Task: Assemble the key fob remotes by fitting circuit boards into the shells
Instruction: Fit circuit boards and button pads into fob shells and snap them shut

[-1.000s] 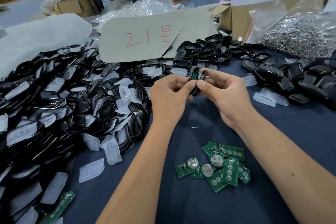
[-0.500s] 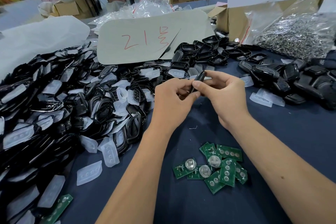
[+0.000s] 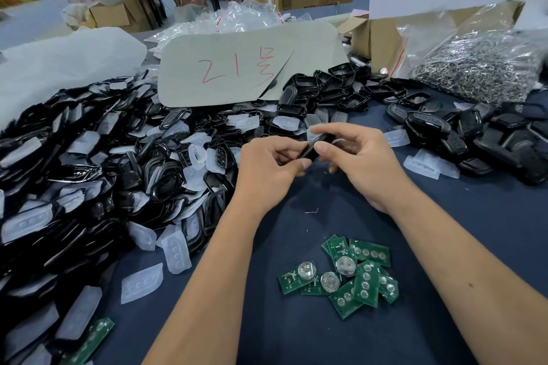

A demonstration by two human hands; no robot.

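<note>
The dark blue cloth-covered worktop (image 3: 296, 335) is being crowded along the left of the frame by a big heap of glossy black plastic shells (image 3: 74, 181). Green rectangular circuit boards (image 3: 344, 272) are being kept at lower centre. A slim black plastic key fob (image 3: 311, 149) is being pinched at mid-frame between the left hand (image 3: 267, 169) and the right hand (image 3: 364, 160).

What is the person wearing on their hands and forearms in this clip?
Nothing shows: the left hand and right hand are bare, with no gloves, rings or watch visible. Both forearms are uncovered to the frame edge, with no sleeves in view. Fingernails look short and unpainted.
</note>
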